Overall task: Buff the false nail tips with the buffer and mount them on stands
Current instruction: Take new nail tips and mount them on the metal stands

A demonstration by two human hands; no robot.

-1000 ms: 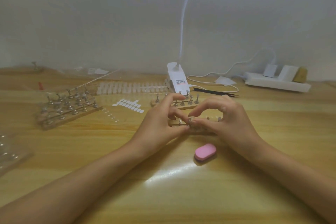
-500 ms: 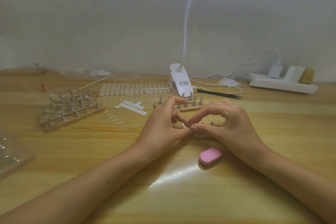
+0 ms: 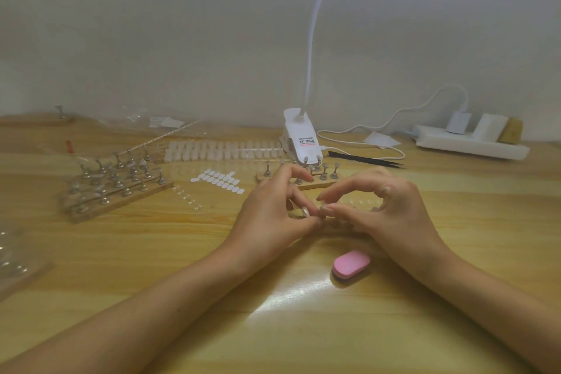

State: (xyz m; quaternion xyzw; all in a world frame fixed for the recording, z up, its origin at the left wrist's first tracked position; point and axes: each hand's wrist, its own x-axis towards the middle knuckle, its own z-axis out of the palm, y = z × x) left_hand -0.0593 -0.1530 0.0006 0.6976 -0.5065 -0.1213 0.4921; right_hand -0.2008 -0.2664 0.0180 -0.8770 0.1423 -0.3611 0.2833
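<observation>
Pink buffer [image 3: 351, 266] lies flat on the wooden worktop [image 3: 151, 252], just beside the right wrist, nothing touching it. Left hand [image 3: 273, 215]: grip closed, thumb and fingertips pinching a small pale false nail tip [image 3: 304, 211] low over mid worktop. Right hand [image 3: 394, 212]: fingers curled, thumb and forefinger tips meeting the left's at the same spot; cannot tell if its grip has the piece, too small. Wooden stand strip [image 3: 320, 185] with metal holders just behind the hands. More stands [image 3: 121, 191] well left. Nail tip rack [image 3: 224, 150], white lamp base [image 3: 299, 140], black tweezers [image 3: 364, 159] nearer the wall.
</observation>
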